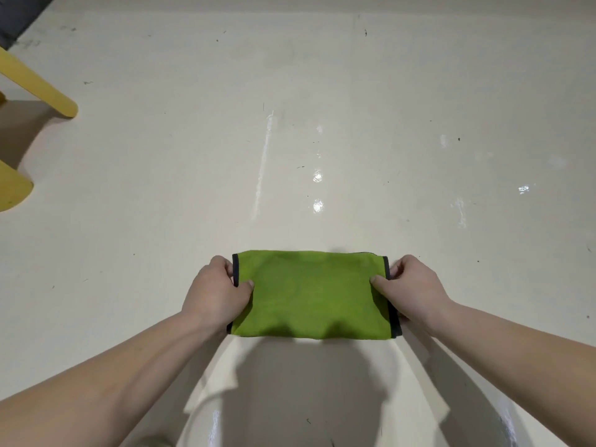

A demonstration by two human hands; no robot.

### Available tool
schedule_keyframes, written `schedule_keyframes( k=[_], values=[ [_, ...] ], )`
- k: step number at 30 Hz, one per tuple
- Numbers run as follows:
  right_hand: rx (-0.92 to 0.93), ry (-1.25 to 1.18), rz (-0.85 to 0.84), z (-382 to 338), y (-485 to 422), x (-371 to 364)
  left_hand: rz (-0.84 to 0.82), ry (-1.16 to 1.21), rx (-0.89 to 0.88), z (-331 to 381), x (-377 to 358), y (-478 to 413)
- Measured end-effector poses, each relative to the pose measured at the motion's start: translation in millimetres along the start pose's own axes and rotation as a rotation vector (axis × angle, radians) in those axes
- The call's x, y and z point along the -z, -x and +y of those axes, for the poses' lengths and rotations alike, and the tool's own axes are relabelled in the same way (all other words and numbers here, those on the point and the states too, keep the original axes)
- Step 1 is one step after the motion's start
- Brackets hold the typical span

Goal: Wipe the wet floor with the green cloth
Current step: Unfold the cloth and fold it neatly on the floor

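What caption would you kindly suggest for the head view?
Left hand and right hand grip the cloth by its ends above the wet floor.

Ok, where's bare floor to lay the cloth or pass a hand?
Open floor ahead of the green cloth, around the wet glints, and right of the right hand. Left of the left hand too; crowded only at the yellow legs, far left.

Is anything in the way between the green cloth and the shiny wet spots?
Nothing visible. The left hand and right hand grip the green cloth; only bare floor lies between it and the wet spots ahead.
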State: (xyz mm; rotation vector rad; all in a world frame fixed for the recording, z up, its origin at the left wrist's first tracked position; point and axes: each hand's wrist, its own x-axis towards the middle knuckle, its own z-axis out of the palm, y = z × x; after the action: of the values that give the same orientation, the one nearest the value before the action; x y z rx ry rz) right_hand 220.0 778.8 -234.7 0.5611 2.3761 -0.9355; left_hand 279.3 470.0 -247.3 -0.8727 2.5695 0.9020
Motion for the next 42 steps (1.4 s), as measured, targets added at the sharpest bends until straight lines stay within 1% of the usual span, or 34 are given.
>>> schedule_keyframes(
  k=[3,4,7,9,10,12,15,16,19,22,25,28,30,32,33,35,36,37,38,40,41,42],
  values=[
    [-0.053,-0.007,0.02,-7.5,-2.3,-0.5,-0.031,0.052,0.081,6.2,-0.3,-0.6],
    [-0.083,-0.044,0.001,-9.9,-2.8,-2.9,-0.052,0.133,0.14,9.6,-0.6,-0.5],
    [-0.224,-0.263,-0.092,-17.8,1.7,-12.7,-0.143,0.439,0.305,21.7,-0.7,-0.2],
    [-0.278,-0.373,-0.154,-22.8,7.9,-16.8,-0.227,0.559,0.371,30.0,1.7,3.1],
    [-0.28,-0.402,-0.176,-25.5,10.8,-17.2,-0.263,0.588,0.376,33.9,3.8,6.8],
    [-0.211,-0.431,-0.202,-31.9,17.0,-16.5,-0.28,0.568,0.296,42.5,10.2,15.8],
    [-0.01,-0.401,-0.207,-42.6,23.6,-13.6,-0.261,0.485,0.132,57.6,22.3,25.5],
    [0.022,-0.422,-0.223,-47.7,26.7,-12.7,-0.256,0.49,0.1,64.4,25.4,28.8],
    [0.07,-0.528,-0.289,-69.0,41.0,-11.9,-0.308,0.571,0.09,87.5,30.8,38.7],
    [0.148,-0.51,-0.365,-87.8,52.7,-9.6,-0.378,0.631,0.049,106.6,25.5,48.1],
    [0.128,-0.572,-0.426,-100.1,61.1,-3.0,-0.467,0.776,0.051,116.8,21.3,55.0],
    [0.112,-0.611,-0.425,-105.8,66.9,1.1,-0.565,0.956,0.088,117.9,22.7,53.7],
    [0.097,-0.626,-0.44,-108.7,69.9,0.4,-0.618,1.003,0.076,117.8,25.5,50.8],
    [0.054,-0.676,-0.468,-113.9,73.1,-1.0,-0.649,1.0,0.053,116.3,27.3,48.3],
    [0.035,-0.705,-0.499,-117.7,75.7,-1.3,-0.627,0.963,0.027,114.2,27.9,47.1],
    [0.022,-0.743,-0.587,-127.9,78.2,-3.7,-0.525,0.832,-0.053,107.2,32.0,43.9],
    [0.033,-0.712,-0.618,-135.0,79.5,-5.1,-0.461,0.782,-0.071,103.1,35.8,41.7],
    [0.067,-0.611,-0.618,-143.7,80.6,-5.6,-0.411,0.756,-0.057,97.4,40.4,37.3],
    [0.144,-0.438,-0.576,-152.2,79.8,-6.0,-0.379,0.746,-0.03,91.5,44.6,32.1],
    [0.361,-0.072,-0.407,-172.2,73.6,-10.1,-0.337,0.752,0.018,78.8,58.8,20.5],
    [0.452,0.026,-0.305,-182.0,68.5,-14.7,-0.315,0.758,0.037,70.9,68.0,13.2],
    [0.485,0.053,-0.235,-190.7,62.6,-20.2,-0.292,0.764,0.056,63.3,77.5,6.3]
  ],
)
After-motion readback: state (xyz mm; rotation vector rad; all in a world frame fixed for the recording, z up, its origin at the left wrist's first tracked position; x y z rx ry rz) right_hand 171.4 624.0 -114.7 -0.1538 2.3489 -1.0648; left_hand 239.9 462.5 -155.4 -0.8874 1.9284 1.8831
